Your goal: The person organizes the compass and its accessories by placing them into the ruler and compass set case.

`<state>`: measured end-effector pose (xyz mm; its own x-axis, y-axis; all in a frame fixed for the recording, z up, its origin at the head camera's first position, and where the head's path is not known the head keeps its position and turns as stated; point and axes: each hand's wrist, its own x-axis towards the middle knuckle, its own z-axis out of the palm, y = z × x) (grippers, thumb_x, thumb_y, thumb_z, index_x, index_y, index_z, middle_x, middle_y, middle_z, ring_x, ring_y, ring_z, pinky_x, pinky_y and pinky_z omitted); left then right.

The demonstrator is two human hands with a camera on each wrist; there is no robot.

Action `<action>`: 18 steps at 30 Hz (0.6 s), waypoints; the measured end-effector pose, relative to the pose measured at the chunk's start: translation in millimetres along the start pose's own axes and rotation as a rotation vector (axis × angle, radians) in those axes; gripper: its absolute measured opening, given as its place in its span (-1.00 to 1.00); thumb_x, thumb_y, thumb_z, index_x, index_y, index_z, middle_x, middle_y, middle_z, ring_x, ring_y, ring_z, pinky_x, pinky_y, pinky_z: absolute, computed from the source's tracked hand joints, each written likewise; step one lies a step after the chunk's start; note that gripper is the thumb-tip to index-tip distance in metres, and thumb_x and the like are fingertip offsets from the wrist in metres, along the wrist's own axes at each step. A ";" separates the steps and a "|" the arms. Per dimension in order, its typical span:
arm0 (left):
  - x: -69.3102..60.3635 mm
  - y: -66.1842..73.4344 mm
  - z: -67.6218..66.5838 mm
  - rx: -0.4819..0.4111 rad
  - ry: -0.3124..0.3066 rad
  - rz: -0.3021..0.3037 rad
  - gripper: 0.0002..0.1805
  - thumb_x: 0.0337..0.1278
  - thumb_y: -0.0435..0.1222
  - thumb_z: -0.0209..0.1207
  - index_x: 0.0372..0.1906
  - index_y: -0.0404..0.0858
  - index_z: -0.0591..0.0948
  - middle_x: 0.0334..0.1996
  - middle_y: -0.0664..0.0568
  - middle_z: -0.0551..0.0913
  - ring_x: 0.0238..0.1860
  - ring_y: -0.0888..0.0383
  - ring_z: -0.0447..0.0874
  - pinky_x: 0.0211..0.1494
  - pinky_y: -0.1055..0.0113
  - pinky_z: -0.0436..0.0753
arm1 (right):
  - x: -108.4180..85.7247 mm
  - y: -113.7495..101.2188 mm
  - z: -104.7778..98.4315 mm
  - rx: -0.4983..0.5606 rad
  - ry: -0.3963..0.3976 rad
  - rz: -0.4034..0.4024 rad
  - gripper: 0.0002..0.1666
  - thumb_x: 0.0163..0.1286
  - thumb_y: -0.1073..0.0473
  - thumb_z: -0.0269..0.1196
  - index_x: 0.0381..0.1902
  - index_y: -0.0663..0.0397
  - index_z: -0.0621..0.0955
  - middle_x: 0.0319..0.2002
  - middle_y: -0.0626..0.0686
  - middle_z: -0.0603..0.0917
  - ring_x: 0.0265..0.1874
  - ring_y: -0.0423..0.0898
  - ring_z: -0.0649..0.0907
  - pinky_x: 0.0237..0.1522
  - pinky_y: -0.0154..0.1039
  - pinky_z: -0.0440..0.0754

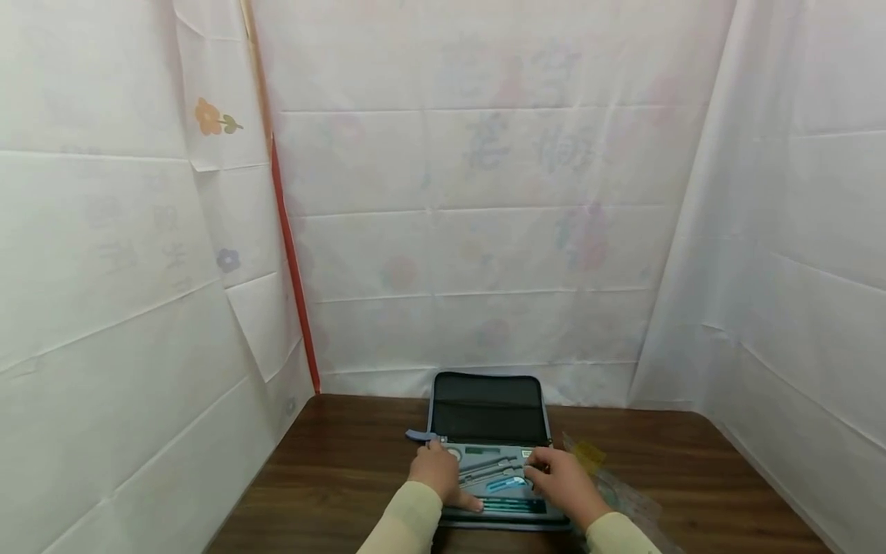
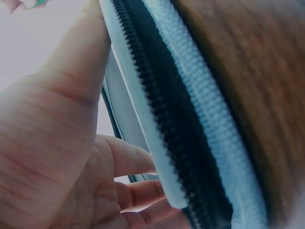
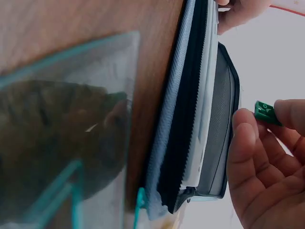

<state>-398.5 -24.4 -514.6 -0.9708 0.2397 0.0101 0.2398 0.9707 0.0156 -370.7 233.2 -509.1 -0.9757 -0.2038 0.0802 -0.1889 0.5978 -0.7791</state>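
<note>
Currently the left hand (image 1: 436,471) lies on the left edge of the open zip case (image 1: 505,527), thumb stretched over it, fingers loosely extended. Above the case's right side, the right hand (image 1: 562,478) pinches a small green block (image 3: 265,113) between thumb and fingertip (its exact kind is hard to tell). Table wood (image 1: 332,469) spreads to the case's left; clear plastic (image 1: 631,498) crowds its right, and a white sheet (image 1: 484,331) hangs close behind its raised lid (image 1: 487,423).
</note>
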 end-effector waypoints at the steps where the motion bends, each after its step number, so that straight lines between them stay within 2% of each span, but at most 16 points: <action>1: 0.5 0.0 1.4 -0.006 -0.001 -0.006 0.18 -0.43 0.61 0.43 0.14 -0.28 0.77 0.02 -0.33 0.59 -0.02 -0.23 0.62 -0.12 0.00 0.79 | 1.0 0.4 -0.4 -0.003 -0.009 -0.001 -0.91 0.53 0.21 0.33 -0.20 0.13 0.69 -0.31 0.04 0.74 -0.43 -0.07 0.71 -0.41 -0.15 0.69; 6: 2.2 -0.2 5.1 -0.029 0.001 -0.023 0.20 -0.42 0.63 0.41 0.17 -0.27 0.75 0.02 -0.32 0.58 -0.04 -0.20 0.61 -0.15 0.01 0.79 | 10.2 -1.8 -0.9 -0.071 -0.013 -0.087 -0.82 0.43 0.34 0.35 -0.37 0.04 0.60 -0.34 -0.02 0.72 -0.45 -0.15 0.73 -0.48 -0.23 0.67; 9: 1.2 -0.3 5.9 -0.044 -0.008 -0.027 0.20 -0.41 0.62 0.41 0.18 -0.28 0.75 0.03 -0.31 0.58 -0.04 -0.19 0.60 -0.15 0.01 0.78 | 19.1 -5.2 -0.6 -0.186 0.008 -0.163 -0.70 0.36 0.37 0.39 -0.44 -0.06 0.54 -0.42 -0.12 0.66 -0.48 -0.27 0.64 -0.47 -0.29 0.58; 11: 0.4 -0.3 6.7 -0.057 -0.020 -0.033 0.20 -0.41 0.62 0.42 0.18 -0.30 0.74 0.01 -0.30 0.57 -0.06 -0.17 0.59 -0.16 0.02 0.78 | 26.9 -7.1 0.1 -0.254 0.003 -0.183 -0.65 0.37 0.33 0.43 -0.47 -0.11 0.52 -0.50 -0.16 0.60 -0.54 -0.28 0.55 -0.46 -0.29 0.51; 13: -0.7 -0.4 6.9 -0.070 -0.029 -0.040 0.21 -0.41 0.61 0.42 0.18 -0.31 0.74 -0.02 -0.29 0.56 -0.10 -0.15 0.57 -0.18 0.04 0.77 | 35.4 -9.5 1.0 -0.305 -0.006 -0.187 -0.63 0.37 0.27 0.47 -0.49 -0.15 0.52 -0.55 -0.18 0.56 -0.58 -0.26 0.49 -0.45 -0.28 0.47; 18: -0.4 -0.2 7.3 -0.085 -0.021 -0.053 0.24 -0.42 0.62 0.42 0.20 -0.32 0.72 -0.09 -0.26 0.52 -0.16 -0.09 0.51 -0.25 0.08 0.74 | 54.9 -17.4 3.9 -0.337 -0.040 -0.160 -0.66 0.38 0.23 0.48 -0.47 -0.14 0.55 -0.52 -0.16 0.57 -0.56 -0.21 0.51 -0.45 -0.23 0.49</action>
<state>-398.3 -24.6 -521.9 -0.9818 0.1895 -0.0134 0.1872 0.9772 0.1004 -420.5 208.6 -493.6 -0.9269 -0.3418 0.1550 -0.3714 0.7760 -0.5098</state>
